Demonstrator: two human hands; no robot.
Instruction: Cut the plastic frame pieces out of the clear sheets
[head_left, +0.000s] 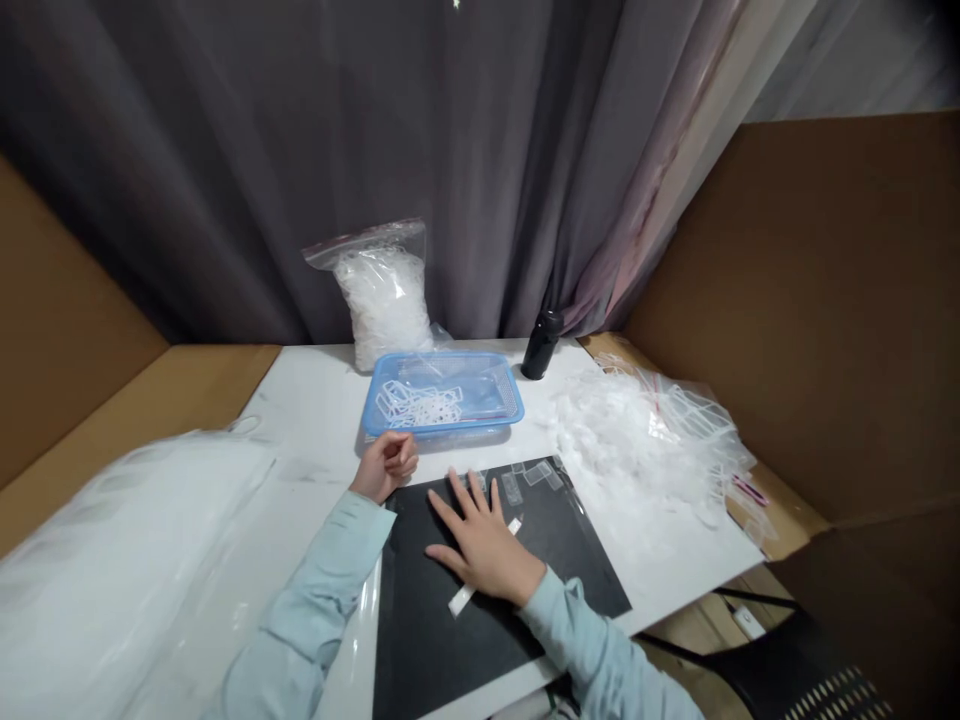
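My right hand lies palm down with fingers spread on a black mat. Beneath it a narrow white strip runs diagonally, its two ends showing and its middle hidden. My left hand is curled into a loose fist at the mat's far left corner, close to the blue basket; nothing shows in its fingers. Several small clear plastic pieces lie along the mat's far edge, some partly behind my right fingers. In the blue basket sits a pile of white plastic loops.
A clear zip bag full of white pieces stands behind the basket. Right of it is a black bottle. White pieces and plastic bags heap at the right; a large white bag covers the left. Cardboard walls flank the table.
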